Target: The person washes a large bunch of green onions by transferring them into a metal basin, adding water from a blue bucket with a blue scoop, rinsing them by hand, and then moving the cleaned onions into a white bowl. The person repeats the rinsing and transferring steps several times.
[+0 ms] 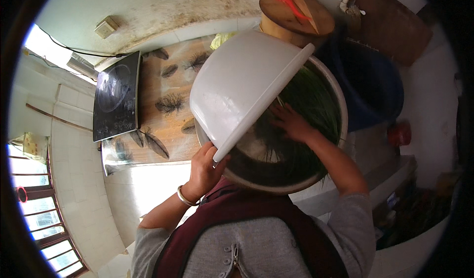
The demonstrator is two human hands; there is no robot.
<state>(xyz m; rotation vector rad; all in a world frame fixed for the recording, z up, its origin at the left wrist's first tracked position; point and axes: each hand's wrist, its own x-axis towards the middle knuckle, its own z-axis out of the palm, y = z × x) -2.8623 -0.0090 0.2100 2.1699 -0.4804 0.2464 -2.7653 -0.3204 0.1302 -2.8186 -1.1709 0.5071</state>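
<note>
My left hand [208, 167] grips the rim of a large white plastic basin [237, 81], which is tipped on its side with its mouth turned to the right. Beneath it stands a wide round tub [343, 103] with a pale rim. Long green leafy stalks [314, 96] lie in the tub, mostly along its right side. My right hand [290, 122] reaches down into the tub with its fingers spread against the greens. Whether those fingers hold any stalks cannot be made out in the shade. The basin hides the tub's left part.
A black induction cooktop [116, 96] stands on the feather-patterned table cover [174, 129] at left. Behind the tub, a round wooden lid [296, 13] carries a red spoon-like utensil [289, 4]. A dark blue barrel [370, 81] stands at right, near a red container [399, 133].
</note>
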